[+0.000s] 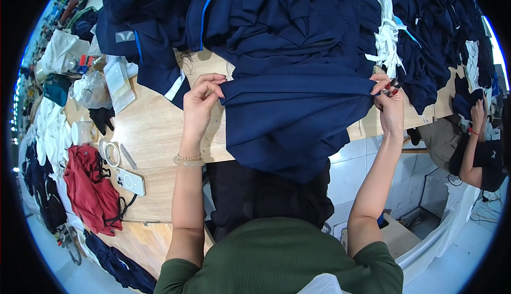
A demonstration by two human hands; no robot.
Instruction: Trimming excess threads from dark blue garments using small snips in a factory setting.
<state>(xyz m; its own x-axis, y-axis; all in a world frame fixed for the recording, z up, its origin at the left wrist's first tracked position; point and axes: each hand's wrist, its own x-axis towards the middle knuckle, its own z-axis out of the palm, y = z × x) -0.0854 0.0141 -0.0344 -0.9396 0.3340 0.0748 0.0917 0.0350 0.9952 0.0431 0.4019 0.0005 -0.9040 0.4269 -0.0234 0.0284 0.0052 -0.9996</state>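
Observation:
A navy blue garment (298, 110) is stretched between my two hands, its upper edge drawn nearly straight. The lower folds hang over the table's front edge towards my lap. At its left corner, my left hand (202, 100) pinches the cloth between thumb and fingertips. My right hand (390, 102) grips the right end of that edge. A small red and dark thing (393, 87) shows at the right fingers; its kind I cannot make out. Right behind the stretched cloth lies a heap of similar navy garments (298, 28), some with bright blue piping.
White fabric strips (388, 36) lie on the heap at the right. Along the left of the wooden table (154, 123) are a phone (130, 181), a white roll of tape (110, 154), a red cloth bag (90, 187) and plastic bags (91, 90). A co-worker's hand (477, 114) handles dark cloth at far right.

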